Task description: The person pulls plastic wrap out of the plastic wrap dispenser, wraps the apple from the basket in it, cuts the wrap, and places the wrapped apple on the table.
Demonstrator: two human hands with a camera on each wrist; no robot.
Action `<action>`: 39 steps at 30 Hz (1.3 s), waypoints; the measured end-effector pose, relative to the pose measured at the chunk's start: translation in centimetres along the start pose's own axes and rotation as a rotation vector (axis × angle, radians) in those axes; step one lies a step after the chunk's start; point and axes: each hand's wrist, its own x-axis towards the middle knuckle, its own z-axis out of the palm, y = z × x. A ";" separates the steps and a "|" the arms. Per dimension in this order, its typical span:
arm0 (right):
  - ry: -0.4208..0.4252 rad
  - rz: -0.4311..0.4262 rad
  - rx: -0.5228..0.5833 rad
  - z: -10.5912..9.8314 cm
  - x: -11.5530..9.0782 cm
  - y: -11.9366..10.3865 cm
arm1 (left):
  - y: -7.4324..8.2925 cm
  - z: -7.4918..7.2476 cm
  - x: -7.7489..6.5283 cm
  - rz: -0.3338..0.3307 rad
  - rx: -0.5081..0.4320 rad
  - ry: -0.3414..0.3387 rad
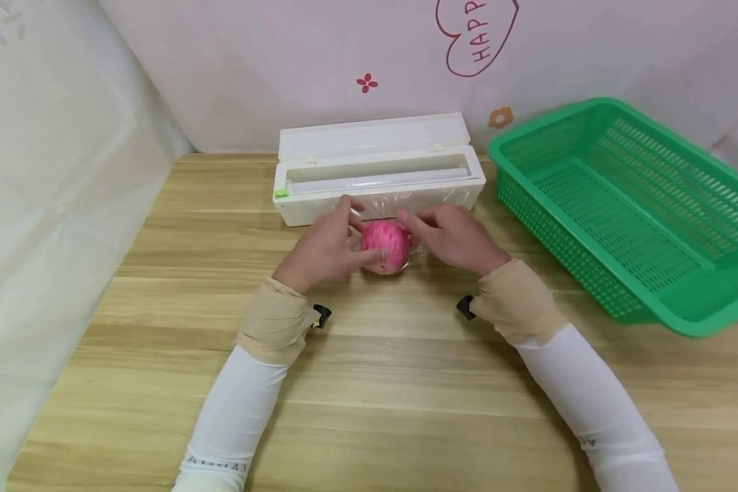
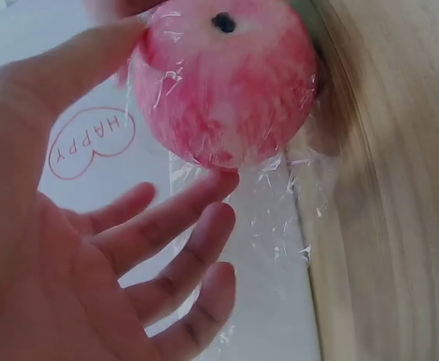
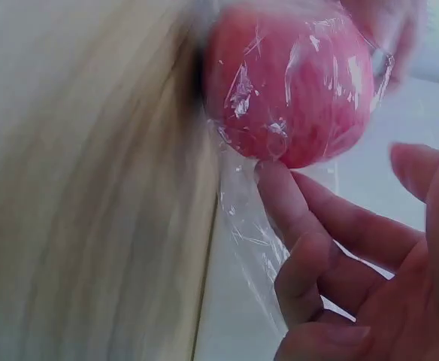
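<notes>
A pinkish-red apple [image 1: 385,244], partly covered by clear cling film [image 3: 253,241], sits between both hands, just in front of the white cling film dispenser [image 1: 381,188]. My left hand [image 1: 326,249] holds the apple from the left, its thumb across the near side and a fingertip touching the far side. In the left wrist view, the apple's dark stem end [image 2: 224,22] faces the camera. My right hand [image 1: 452,236] is at the apple's right; its fingertips touch the wrapped surface in the right wrist view, with the thumb standing apart. Film stretches from the dispenser's front toward the apple.
The dispenser's lid [image 1: 375,137] stands raised against the printed white backdrop [image 1: 270,61], and a film roll [image 1: 375,181] lies inside. A green plastic basket [image 1: 596,287] stands at the right on the wooden table [image 1: 369,410].
</notes>
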 end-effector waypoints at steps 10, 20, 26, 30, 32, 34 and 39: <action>0.003 -0.065 -0.052 -0.1 -0.6 0.0 | 0.5 0.4 -0.4 0.032 0.155 0.091; -0.054 -0.159 -0.076 0.2 -0.8 0.7 | 0.4 -0.1 -0.7 0.035 0.151 -0.007; -0.059 -0.119 0.017 0.2 -0.6 1.0 | 0.0 -0.6 -0.6 0.109 0.126 -0.062; -0.022 -0.104 0.006 0.3 -0.4 1.0 | 0.0 -0.5 -0.5 0.149 0.157 -0.039; 0.001 -0.085 -0.010 0.4 -0.3 0.9 | 0.1 -0.5 -0.5 0.168 0.173 -0.024; 0.021 -0.066 -0.014 0.4 -0.3 0.8 | 0.1 -0.4 -0.4 0.176 0.186 -0.011; 0.087 -0.054 -0.024 0.4 -0.3 0.4 | 0.2 -0.3 -0.5 0.169 0.176 0.002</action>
